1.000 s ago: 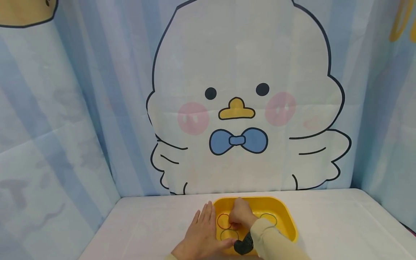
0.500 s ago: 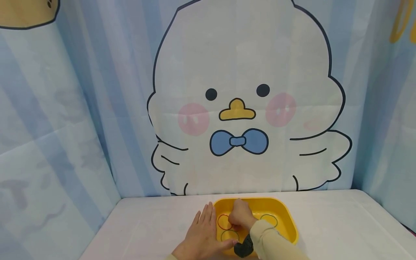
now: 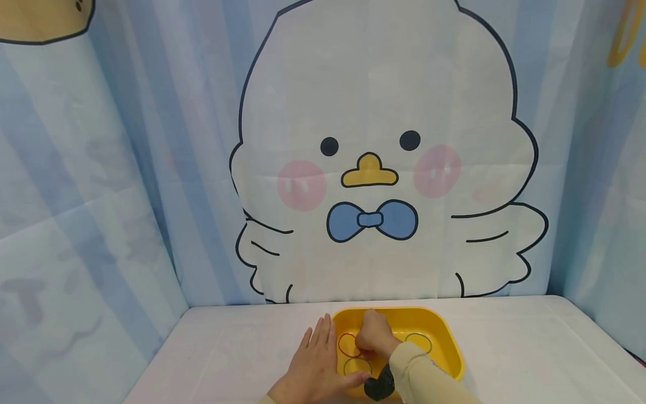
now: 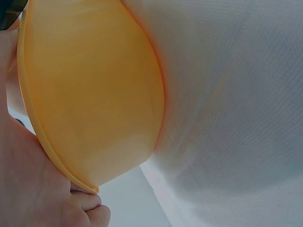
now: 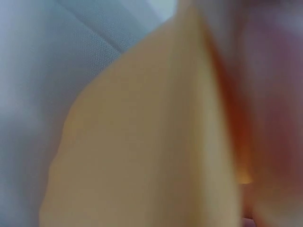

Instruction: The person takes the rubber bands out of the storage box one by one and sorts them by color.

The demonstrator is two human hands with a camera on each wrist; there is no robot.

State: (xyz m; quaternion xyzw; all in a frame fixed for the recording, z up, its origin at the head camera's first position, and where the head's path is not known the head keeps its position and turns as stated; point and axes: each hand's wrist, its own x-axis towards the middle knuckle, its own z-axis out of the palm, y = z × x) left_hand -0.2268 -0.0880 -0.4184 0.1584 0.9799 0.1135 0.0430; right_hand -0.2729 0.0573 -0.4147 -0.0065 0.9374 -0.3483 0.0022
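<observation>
Yellow rounded tray (image 3: 446, 349): lower centre of frame
Left hand (image 3: 314, 363): straight fingers, at tray's left rim
Right hand (image 3: 375, 335): curled in tray; whether pinching, cannot tell
Thin red ring (image 3: 339, 343): beside right hand

The yellow tray (image 3: 446, 356) before you looks like smooth plastic, with a soft sheen on its wall. Your white surface (image 3: 242, 348) looks matt, with a fine, woven-looking grain seen up close, while the printed backdrop (image 3: 378, 266) facing you appears to be matt, lightly creased cloth, and your right sleeve (image 3: 424, 373) is matt cloth too.
</observation>
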